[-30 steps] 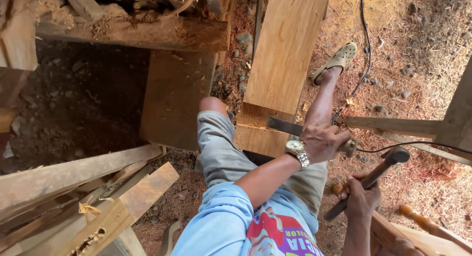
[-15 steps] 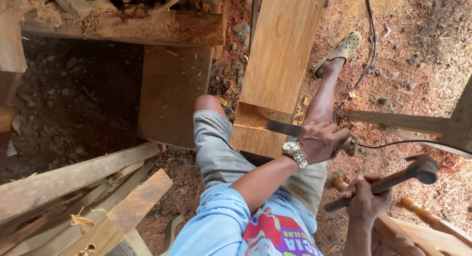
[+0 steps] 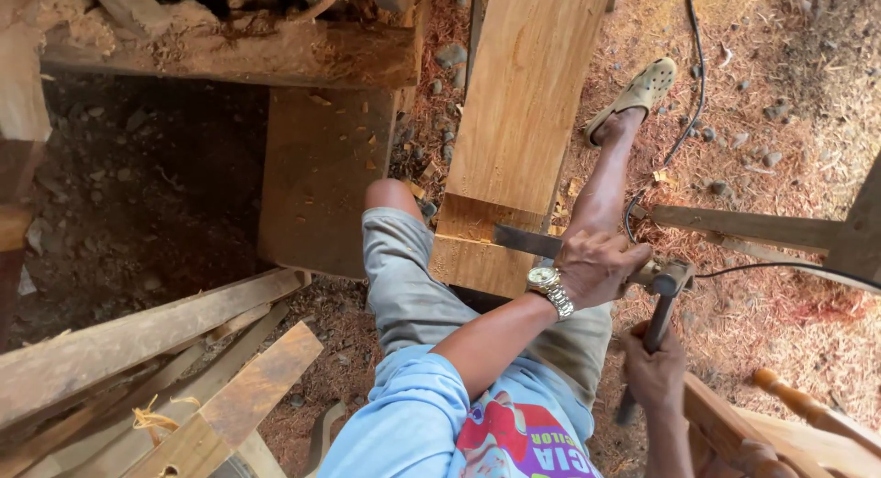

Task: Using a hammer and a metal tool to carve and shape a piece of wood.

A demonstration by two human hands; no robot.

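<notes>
I sit astride a long light wooden plank [image 3: 523, 102] with a cut notch [image 3: 473, 223] near its close end. My left hand [image 3: 596, 262], with a metal wristwatch, grips a flat chisel [image 3: 521, 241] laid across the plank, blade pointing left at the notch. Low at the right, my right hand [image 3: 653, 368] holds a dark-handled hammer [image 3: 668, 281]. The hammer's head is against the chisel's butt end, just right of my left hand.
A dark board [image 3: 321, 175] lies left of the plank under a rough beam [image 3: 229, 56]. Loose boards [image 3: 138, 350] pile at lower left. A black cable [image 3: 693, 74] runs over sawdust ground. A turned wooden piece [image 3: 808, 409] and a frame [image 3: 752, 226] are at the right.
The hammer swung down and left from a raised position at the right onto the chisel's end. My left hand kept the chisel in place on the plank.
</notes>
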